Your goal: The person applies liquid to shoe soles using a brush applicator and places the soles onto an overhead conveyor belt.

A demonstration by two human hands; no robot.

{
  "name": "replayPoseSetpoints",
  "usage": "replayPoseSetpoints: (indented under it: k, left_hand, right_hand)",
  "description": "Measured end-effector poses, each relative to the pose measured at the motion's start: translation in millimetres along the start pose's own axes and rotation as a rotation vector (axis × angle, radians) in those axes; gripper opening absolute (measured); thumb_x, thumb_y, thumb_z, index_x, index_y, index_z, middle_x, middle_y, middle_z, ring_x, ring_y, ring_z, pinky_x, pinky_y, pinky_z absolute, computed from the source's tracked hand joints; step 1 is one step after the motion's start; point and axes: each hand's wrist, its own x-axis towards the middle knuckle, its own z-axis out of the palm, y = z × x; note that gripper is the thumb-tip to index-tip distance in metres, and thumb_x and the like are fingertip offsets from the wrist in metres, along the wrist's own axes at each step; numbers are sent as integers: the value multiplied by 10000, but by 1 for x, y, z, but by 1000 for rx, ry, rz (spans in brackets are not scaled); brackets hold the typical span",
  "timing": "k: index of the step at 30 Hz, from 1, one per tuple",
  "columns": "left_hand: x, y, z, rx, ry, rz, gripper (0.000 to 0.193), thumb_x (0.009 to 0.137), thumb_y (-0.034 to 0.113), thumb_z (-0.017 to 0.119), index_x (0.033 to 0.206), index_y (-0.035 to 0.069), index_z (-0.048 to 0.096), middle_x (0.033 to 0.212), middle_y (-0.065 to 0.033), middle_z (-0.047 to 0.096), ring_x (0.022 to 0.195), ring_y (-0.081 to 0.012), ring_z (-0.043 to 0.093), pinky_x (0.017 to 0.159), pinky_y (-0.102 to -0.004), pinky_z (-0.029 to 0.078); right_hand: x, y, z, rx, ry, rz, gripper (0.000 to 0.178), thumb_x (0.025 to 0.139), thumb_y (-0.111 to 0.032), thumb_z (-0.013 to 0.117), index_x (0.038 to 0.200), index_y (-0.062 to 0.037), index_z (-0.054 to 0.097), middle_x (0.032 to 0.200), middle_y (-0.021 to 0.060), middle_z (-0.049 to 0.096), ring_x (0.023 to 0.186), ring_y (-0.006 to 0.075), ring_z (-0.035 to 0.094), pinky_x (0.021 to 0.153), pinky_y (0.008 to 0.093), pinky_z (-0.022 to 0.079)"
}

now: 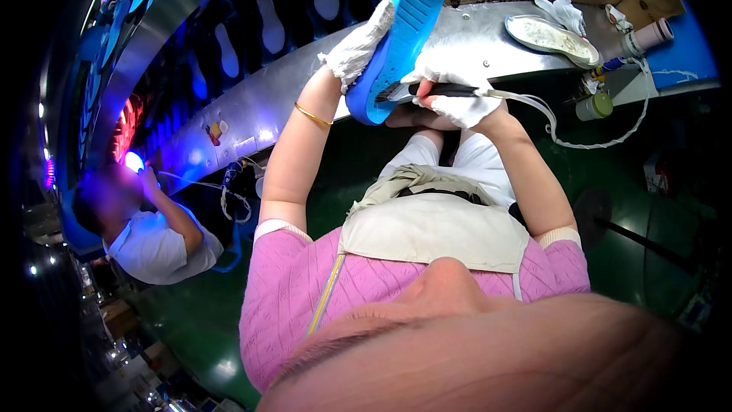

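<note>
My left hand [358, 49], in a white glove, grips the edge of a bright blue shoe sole [415, 19] and holds it up, tilted, above the bench's near edge. In my right hand [461, 103], also gloved with some fingertips bare, is a black-handled tool [451, 91]. A pale tube [537, 103] runs from its rear end. The tool's front end is at the heel part of the sole, where it looks like a brush head, though I cannot make it out clearly.
A metal ledge [488, 27] borders a dark conveyor carrying several soles [271, 23]. On the right lie a white sole [553, 40], a crumpled cloth [563, 14] and a pale cylinder [650, 37]; a small green-lidded jar [596, 105] hangs below. A co-worker [164, 244] sits at left.
</note>
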Motion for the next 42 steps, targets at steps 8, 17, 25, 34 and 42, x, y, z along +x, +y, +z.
replayPoseSetpoints:
  k: [8, 17, 25, 34, 42]
  left_hand:
    - [-3, 0, 4, 22, 18, 14, 845, 778, 722, 563, 1283, 46, 524, 1063, -145, 638, 900, -221, 642, 772, -345, 559]
    - [-9, -7, -23, -202, 112, 405, 913, 782, 746, 497, 1357, 39, 442, 1201, -186, 592, 1053, -296, 621, 897, -420, 535]
    - [-17, -60, -26, -1053, -308, -94, 670, 924, 548, 481, 1282, -18, 509, 1220, -218, 586, 1066, -366, 600, 962, -511, 481]
    - [-21, -102, 51, -931, -255, 161, 696, 896, 547, 546, 1384, 71, 408, 1261, -164, 566, 1104, -316, 589, 971, -463, 488]
    - [-13, -98, 56, -904, -160, 210, 781, 881, 643, 485, 1415, 91, 345, 1335, -158, 487, 1181, -315, 518, 1006, -446, 457]
  right_hand:
    - [7, 4, -22, -243, 155, -201, 228, 692, -259, 770, 823, -153, 616, 905, 35, 627, 894, 265, 595, 875, 369, 462]
    - [-10, -6, -39, 91, 168, -231, 153, 786, -67, 728, 855, -38, 594, 891, 84, 636, 737, 124, 616, 696, 255, 509]
    - [-12, 16, -13, 267, 405, -184, 171, 806, 10, 696, 923, -41, 582, 799, 53, 640, 704, 109, 628, 675, 232, 506]
    - [7, 28, -7, 129, 620, -337, 220, 801, -20, 713, 955, -41, 558, 852, 58, 633, 763, 113, 623, 691, 243, 520]
    - [-6, 21, 13, 242, 387, -281, 273, 776, 11, 689, 1001, -42, 544, 810, 56, 637, 679, 95, 617, 648, 237, 512]
